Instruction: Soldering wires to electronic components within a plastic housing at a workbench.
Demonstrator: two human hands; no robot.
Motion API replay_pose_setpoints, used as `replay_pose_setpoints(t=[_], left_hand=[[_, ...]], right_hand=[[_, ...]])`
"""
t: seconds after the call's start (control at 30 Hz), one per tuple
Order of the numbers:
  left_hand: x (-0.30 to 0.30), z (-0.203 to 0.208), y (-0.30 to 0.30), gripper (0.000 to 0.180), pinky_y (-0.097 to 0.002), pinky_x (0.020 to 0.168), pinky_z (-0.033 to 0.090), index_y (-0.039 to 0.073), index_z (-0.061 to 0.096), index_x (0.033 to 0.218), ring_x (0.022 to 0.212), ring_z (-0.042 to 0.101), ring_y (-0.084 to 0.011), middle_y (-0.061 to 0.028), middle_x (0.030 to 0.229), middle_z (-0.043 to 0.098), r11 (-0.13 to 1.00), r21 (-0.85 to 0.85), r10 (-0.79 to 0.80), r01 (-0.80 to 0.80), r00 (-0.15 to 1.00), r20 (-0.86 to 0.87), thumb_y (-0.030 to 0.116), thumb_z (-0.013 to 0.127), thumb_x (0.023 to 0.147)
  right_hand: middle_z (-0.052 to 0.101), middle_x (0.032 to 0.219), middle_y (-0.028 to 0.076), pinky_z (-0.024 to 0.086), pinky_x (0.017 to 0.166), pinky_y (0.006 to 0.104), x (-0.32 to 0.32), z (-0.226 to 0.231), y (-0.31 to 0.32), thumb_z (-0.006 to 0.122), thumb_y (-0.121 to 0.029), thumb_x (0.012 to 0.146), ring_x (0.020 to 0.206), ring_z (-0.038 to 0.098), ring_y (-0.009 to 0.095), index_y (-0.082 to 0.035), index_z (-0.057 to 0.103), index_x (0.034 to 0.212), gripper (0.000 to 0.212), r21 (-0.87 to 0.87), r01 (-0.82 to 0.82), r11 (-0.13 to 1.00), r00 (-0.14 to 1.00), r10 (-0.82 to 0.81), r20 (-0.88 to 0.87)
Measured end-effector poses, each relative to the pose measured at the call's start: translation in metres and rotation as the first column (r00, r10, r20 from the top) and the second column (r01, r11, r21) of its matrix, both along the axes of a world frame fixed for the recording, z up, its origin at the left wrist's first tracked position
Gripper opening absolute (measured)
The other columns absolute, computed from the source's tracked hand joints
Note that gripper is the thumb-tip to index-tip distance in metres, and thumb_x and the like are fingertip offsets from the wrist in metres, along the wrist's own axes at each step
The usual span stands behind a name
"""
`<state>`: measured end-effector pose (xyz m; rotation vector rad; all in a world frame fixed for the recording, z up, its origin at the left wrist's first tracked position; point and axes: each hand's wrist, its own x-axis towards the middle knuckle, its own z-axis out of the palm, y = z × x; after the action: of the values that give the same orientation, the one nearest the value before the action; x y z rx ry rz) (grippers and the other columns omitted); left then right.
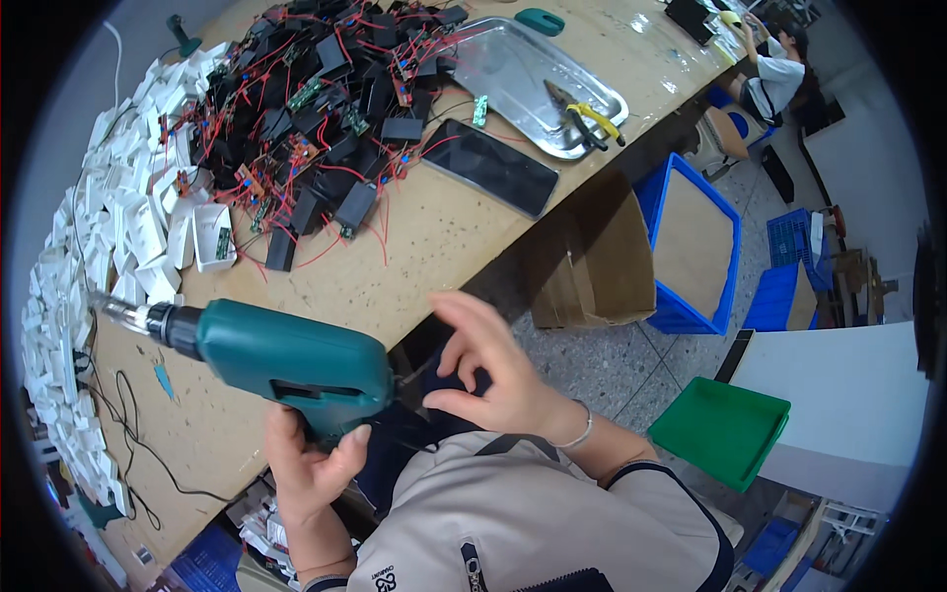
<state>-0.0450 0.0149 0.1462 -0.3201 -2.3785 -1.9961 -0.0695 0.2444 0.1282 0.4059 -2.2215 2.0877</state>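
**Green driver gripped beside a counter of cases**

At 8 o'clock the left hand (318, 472) grips the green power driver (296, 350), fingers around its handle, bit toward 9. The right hand (503, 380), fingers parted and half curled, is near its rear. At 9:30 on the counter (326, 306), a white case (207, 254) holds a circuit board (223, 242). Toward 1, yellow-handled pliers (582, 113) lie across a metal tray (498, 64). Toward 2:30, brown sheeting (695, 232) fills a blue crate (732, 281).
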Motion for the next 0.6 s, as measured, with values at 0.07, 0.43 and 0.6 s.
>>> replay_pose_setpoints(t=[0.07, 0.43, 0.6], left_hand=[[-0.003, 0.005, 0.005, 0.072, -0.0327, 0.092, 0.042, -0.003, 0.034, 0.132, 0.107, 0.052, -0.0204, -0.0115, 0.119, 0.05, 1.0, 0.0, -0.006, 0.006, 1.0, -0.003, 0.008, 0.074, 0.073], [0.014, 0.023, -0.054, 0.075, -0.0319, 0.087, 0.045, -0.006, 0.034, 0.132, 0.098, 0.058, -0.0209, -0.0157, 0.118, 0.053, 0.954, 0.038, 0.299, -0.297, 0.952, -0.069, 0.008, 0.075, 0.071], [0.009, 0.025, -0.063, 0.07, -0.0299, 0.08, 0.045, -0.005, 0.038, 0.129, 0.09, 0.057, -0.0187, -0.0129, 0.108, 0.056, 0.94, 0.065, 0.337, -0.334, 0.94, -0.058, 0.014, 0.074, 0.072]], right_hand=[[0.055, 0.119, 0.01, 0.043, 0.051, 0.0211, -0.007, -0.003, 0.003, 0.072, 0.001, 0.072, 0.069, 0.054, 0.008, -0.005, 0.051, 0.126, 0.059, 0.058, -0.246, 0.967, 0.959, 0.235, 0.158], [0.06, 0.078, 0.016, 0.047, 0.068, 0.0395, -0.035, -0.064, 0.056, 0.06, -0.018, 0.082, 0.078, 0.06, 0.034, -0.002, 0.058, 0.08, 0.017, 0.54, -0.118, 0.833, 0.989, 0.05, 0.139], [0.059, 0.073, 0.008, 0.047, 0.054, 0.0246, -0.066, -0.02, 0.078, 0.059, -0.009, 0.087, 0.06, 0.06, 0.012, 0.002, 0.063, 0.086, 0.012, 0.447, 0.05, 0.893, 0.999, -0.046, -0.019]])
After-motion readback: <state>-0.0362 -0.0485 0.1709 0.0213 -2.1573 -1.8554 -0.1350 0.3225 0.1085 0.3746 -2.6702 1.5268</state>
